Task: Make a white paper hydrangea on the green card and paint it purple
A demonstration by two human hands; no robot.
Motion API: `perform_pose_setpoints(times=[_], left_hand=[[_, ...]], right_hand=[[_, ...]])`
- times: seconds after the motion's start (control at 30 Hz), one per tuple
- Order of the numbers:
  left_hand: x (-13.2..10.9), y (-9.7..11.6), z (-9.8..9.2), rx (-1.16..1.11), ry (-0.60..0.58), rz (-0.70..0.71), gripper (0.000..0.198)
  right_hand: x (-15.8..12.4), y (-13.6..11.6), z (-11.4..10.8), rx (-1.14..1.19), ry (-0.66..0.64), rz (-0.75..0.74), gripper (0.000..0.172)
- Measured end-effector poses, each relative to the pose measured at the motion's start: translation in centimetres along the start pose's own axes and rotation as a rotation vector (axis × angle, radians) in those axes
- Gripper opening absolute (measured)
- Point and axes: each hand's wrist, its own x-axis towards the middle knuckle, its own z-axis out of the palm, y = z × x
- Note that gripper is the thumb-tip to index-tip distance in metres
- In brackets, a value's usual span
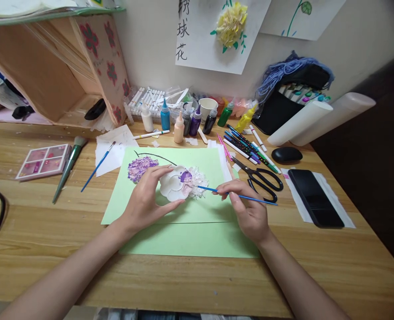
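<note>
My left hand (146, 198) grips a white flower-shaped paint palette (170, 190) by its edge, thumb below and fingers above. Purple and pale pink paint lie in its wells. In my right hand (248, 209) is a thin blue paintbrush (246, 196), its tip at the pink paint on the palette's right side. Partly behind the palette is a white ruffled paper flower (199, 181) on light green paper (183, 240). A purple and pink ruffled flower (141, 168) sits to the left on the same paper, near a dark curved drawn line.
Paint bottles (165, 116) stand in a row at the back. Black scissors (260, 175), pens (241, 144), a mouse (286, 154) and a phone (316, 198) lie to the right. To the left are another blue brush (98, 166), a green-handled brush (66, 169) and a compartmented case (44, 161).
</note>
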Motion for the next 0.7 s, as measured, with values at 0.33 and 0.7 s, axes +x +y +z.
perform_pose_setpoints(times=[0.33, 0.7], left_hand=[[0.4, -0.5, -0.3, 0.024, -0.021, -0.041, 0.065], [0.7, -1.2, -1.0, 0.085, 0.070, -0.094, 0.063]], right_hand=[[0.9, 1.2, -0.8, 0.312, 0.302, 0.243, 0.018], [1.3, 1.9, -0.8, 0.198, 0.273, 0.399, 0.021]])
